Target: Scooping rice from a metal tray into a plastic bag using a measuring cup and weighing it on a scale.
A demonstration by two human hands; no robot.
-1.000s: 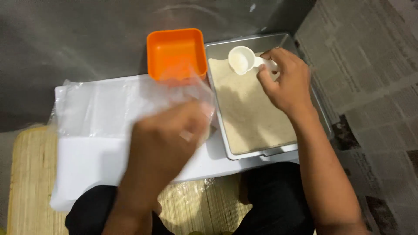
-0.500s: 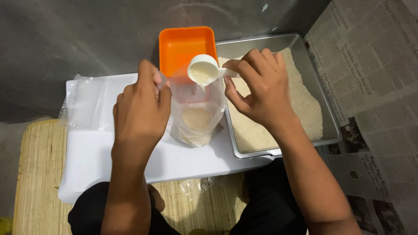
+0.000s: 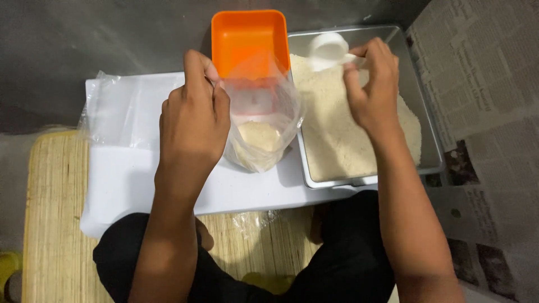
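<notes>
My left hand (image 3: 193, 120) pinches the rim of a clear plastic bag (image 3: 264, 120) and holds it upright and open on a white board (image 3: 135, 179). A mound of pale grain lies in the bag's bottom. My right hand (image 3: 373, 90) grips a small white scoop (image 3: 327, 49) by its handle, over the far part of a metal tray (image 3: 429, 146) filled with the same pale grain (image 3: 337, 134). The scoop sits to the right of the bag, clear of it. An orange square tub (image 3: 250, 42) stands just behind the bag.
A stack of clear plastic bags (image 3: 120, 112) lies on the board's left part. Newspaper (image 3: 483, 84) covers the floor on the right, a woven mat (image 3: 53, 207) lies under the board, and my dark-clothed legs (image 3: 342, 264) are at the near edge.
My left hand lifted a bag off the stack and stood it open. My right hand brought the scoop over the bag's mouth, and has now moved back over the tray.
</notes>
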